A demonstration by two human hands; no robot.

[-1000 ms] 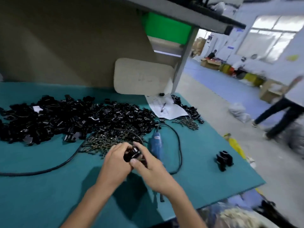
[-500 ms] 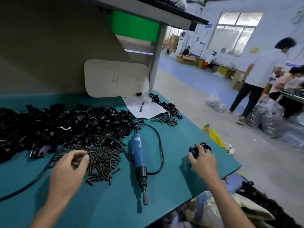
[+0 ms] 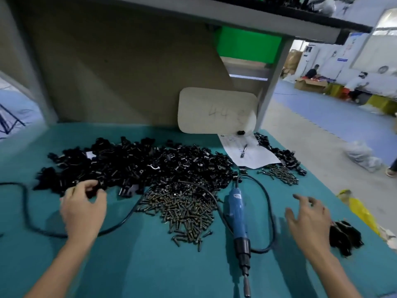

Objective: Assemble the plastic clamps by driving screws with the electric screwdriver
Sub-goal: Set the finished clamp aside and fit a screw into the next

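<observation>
Blue-bodied electric screwdriver lies on the teal mat between the hands, long axis near to far, bit toward the worker. It is nearer the right hand, which hovers spread-fingered and empty. Left hand pinches a black clamp piece at the near edge of the parts pile — screws heaped between it and the tool.

Factory floor: bench heaped with clamps and screws; far right, workers among cartons, open hall.

Screws between clamp parts behind and screwdriver right.
</observation>
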